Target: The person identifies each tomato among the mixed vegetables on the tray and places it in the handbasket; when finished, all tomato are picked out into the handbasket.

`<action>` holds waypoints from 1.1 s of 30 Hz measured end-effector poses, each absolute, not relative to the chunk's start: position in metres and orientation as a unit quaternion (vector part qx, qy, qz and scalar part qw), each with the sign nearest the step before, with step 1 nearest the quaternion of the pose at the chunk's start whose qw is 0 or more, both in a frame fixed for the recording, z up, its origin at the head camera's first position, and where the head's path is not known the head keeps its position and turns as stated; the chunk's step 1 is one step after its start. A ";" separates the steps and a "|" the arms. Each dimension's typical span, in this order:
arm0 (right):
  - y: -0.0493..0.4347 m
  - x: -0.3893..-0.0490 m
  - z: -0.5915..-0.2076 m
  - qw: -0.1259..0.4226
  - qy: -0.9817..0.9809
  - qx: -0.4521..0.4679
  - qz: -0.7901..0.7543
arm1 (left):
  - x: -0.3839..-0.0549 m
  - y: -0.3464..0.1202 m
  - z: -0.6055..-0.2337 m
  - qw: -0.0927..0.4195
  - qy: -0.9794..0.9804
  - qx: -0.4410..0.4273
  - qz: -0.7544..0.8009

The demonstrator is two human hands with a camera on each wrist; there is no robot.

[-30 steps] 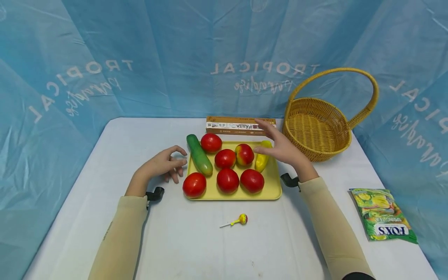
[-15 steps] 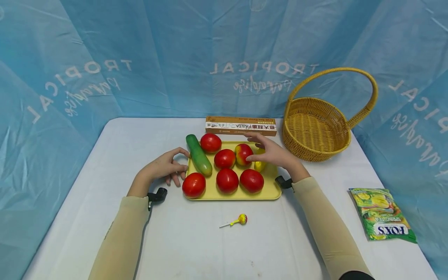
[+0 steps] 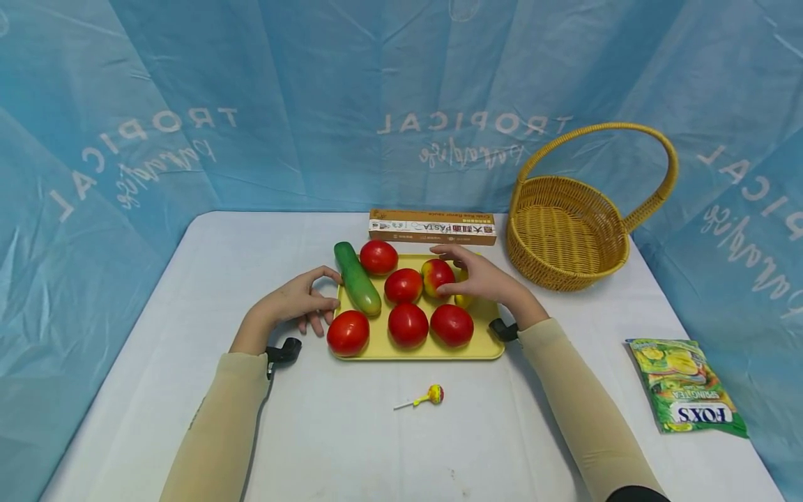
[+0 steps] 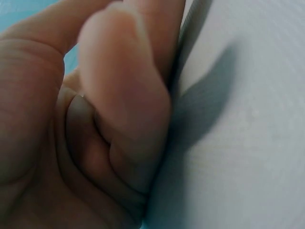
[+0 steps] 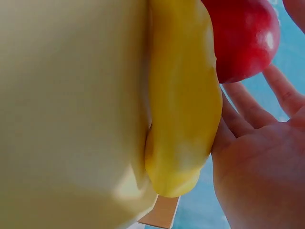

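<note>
My right hand point(image 3: 483, 279) reaches over the yellow tray point(image 3: 486, 331), thumb and fingers spread on either side of a red-and-yellow peach point(image 3: 436, 273). Behind the thumb, a long yellow fruit like a banana point(image 5: 183, 100) lies mostly covered in the head view. The right wrist view has the fingers stretched out beyond a glossy red round fruit point(image 5: 245, 38), with the thumb apart from it. At the tray's left edge my left hand point(image 3: 291, 300) hovers low with bent, relaxed fingers and nothing in them. Its fingertips come right beside a green cucumber point(image 3: 357, 279).
Several red tomatoes point(image 3: 408, 325) share the tray. A pasta box point(image 3: 433, 227) lies behind it, and a wicker basket point(image 3: 564, 230) with a tall handle stands at back right. A lollipop point(image 3: 433, 394) lies in front; a green candy bag point(image 3: 686, 385) is at right.
My right hand has moved left and down from above the yellow fruit to around the peach, its spread narrowing. The left hand has edged right to the tray's rim.
</note>
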State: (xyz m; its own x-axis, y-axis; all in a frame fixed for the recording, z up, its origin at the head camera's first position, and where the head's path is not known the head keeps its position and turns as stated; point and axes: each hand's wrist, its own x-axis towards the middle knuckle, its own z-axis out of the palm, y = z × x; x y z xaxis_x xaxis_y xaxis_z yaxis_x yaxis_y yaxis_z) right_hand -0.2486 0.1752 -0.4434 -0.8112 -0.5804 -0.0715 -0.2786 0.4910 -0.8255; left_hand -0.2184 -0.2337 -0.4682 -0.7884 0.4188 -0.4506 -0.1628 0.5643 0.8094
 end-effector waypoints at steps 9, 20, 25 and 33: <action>0.171 -0.246 -0.444 0.166 0.858 -0.259 -0.411 | -0.219 -0.234 -0.470 0.317 0.826 0.077 0.459; 0.169 -0.245 -0.444 0.164 0.864 -0.257 -0.401 | -0.218 -0.234 -0.469 0.316 0.825 0.079 0.462; 0.169 -0.246 -0.447 0.167 0.868 -0.256 -0.391 | -0.218 -0.233 -0.469 0.315 0.826 0.079 0.460; 0.167 -0.246 -0.448 0.171 0.869 -0.258 -0.387 | -0.217 -0.233 -0.468 0.312 0.828 0.080 0.459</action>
State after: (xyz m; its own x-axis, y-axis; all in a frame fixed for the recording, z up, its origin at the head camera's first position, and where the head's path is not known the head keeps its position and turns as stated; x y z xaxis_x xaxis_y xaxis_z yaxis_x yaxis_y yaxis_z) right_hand -0.2464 0.1673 -0.4476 -0.8090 -0.5798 -0.0971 -0.3160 0.5682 -0.7598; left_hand -0.2173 -0.2332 -0.4683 -0.7924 0.4187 -0.4437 -0.1539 0.5666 0.8095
